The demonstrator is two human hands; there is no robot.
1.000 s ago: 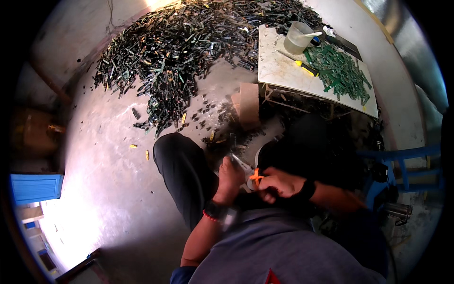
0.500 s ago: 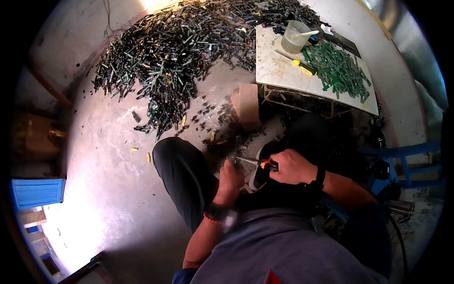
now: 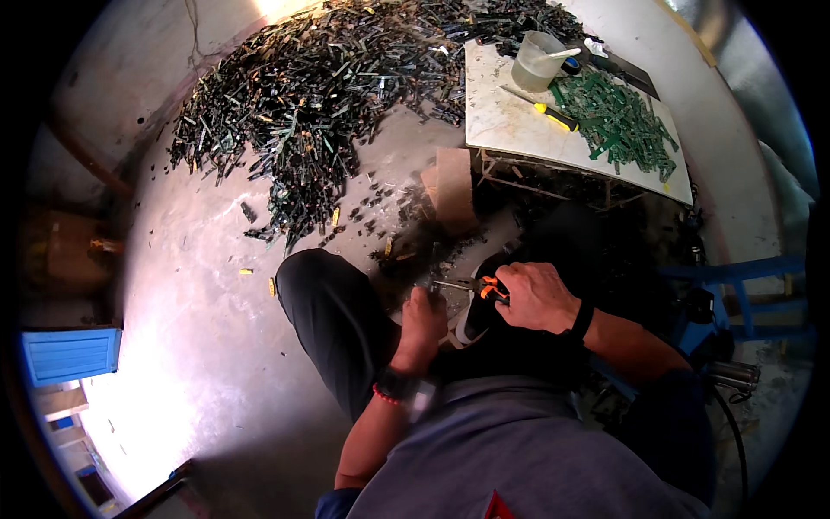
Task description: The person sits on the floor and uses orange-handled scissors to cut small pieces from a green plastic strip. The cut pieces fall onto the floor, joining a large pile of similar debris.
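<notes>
In right hand [image 3: 538, 297]: orange-handled pliers [image 3: 471, 286], clasped.

Over the last second the right hand [image 3: 538, 297] has been carried from just beside the left hand [image 3: 423, 318], at the frame's centre, to a spot further right and slightly higher. The orange-handled pliers [image 3: 477, 286] have been turned with it: their metal tip is now pointed left toward the left hand, where earlier it was buried between the two hands. A gap has been opened between the hands. The left hand has been shifted only slightly downward, fingers curled.
</notes>
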